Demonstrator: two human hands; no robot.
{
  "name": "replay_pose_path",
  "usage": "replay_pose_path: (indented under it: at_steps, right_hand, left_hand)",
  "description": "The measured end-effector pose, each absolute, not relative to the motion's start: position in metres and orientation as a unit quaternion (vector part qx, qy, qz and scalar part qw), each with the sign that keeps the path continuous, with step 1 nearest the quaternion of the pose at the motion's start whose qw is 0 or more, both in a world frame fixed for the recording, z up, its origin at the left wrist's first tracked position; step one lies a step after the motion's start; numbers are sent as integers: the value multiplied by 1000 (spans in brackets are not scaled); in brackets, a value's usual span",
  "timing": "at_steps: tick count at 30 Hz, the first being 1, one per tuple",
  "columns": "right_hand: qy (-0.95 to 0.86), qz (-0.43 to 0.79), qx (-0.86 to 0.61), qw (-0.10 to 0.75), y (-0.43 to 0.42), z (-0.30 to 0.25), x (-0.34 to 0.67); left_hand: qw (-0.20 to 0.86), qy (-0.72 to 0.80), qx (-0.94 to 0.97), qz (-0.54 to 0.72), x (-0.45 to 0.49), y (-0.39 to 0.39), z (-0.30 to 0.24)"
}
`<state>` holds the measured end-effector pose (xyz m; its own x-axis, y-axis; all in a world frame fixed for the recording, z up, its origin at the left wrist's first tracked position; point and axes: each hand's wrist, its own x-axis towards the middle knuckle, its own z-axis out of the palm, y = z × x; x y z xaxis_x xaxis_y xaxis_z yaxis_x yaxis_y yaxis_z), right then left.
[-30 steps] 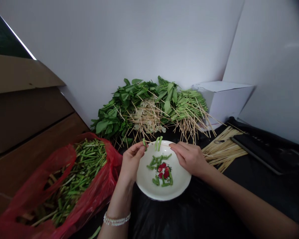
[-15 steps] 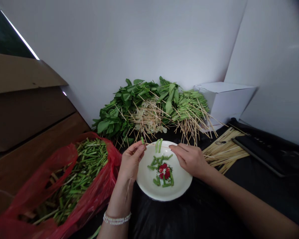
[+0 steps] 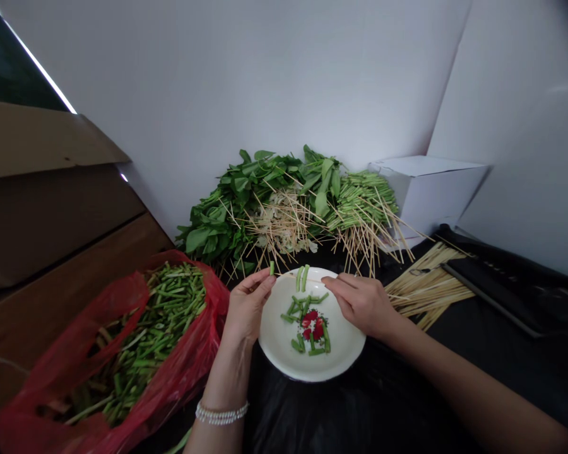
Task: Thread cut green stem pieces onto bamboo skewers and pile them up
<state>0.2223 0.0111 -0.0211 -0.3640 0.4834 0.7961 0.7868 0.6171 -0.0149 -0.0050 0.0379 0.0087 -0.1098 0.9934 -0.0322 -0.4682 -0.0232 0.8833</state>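
My left hand [image 3: 246,308] pinches a short green stem piece [image 3: 271,268] upright between thumb and fingers, left of the bowl's far rim. Closed on one end of a thin wooden skewer [image 3: 315,278], my right hand [image 3: 365,304] is at the bowl's far right side. Two green stem pieces [image 3: 305,277] sit side by side, crosswise on that skewer, whose tip points toward my left fingers. Below both hands stands a white bowl [image 3: 271,343] with several cut stem pieces [image 3: 325,338] in it, around a red flower pattern on its bottom.
At left is an open red plastic bag [image 3: 213,315] full of cut stems [image 3: 170,309]. Leafy greens [image 3: 203,233] and skewered vegetables [image 3: 364,198] are heaped along the wall. Loose skewers [image 3: 426,287], a dark flat object [image 3: 490,299] and a white box [image 3: 435,192] are at right.
My left hand has drawn slightly left, and its stem piece is now a little farther from the skewer's tip. My right hand and the skewer have hardly moved.
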Motion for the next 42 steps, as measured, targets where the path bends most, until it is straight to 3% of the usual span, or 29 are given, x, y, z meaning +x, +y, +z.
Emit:
replay_pose_path:
  at_steps: [42]
  right_hand:
    - [-829, -87, -380, 401, 10, -28, 216]
  left_hand:
    - [629, 434, 400, 506, 5, 30, 6]
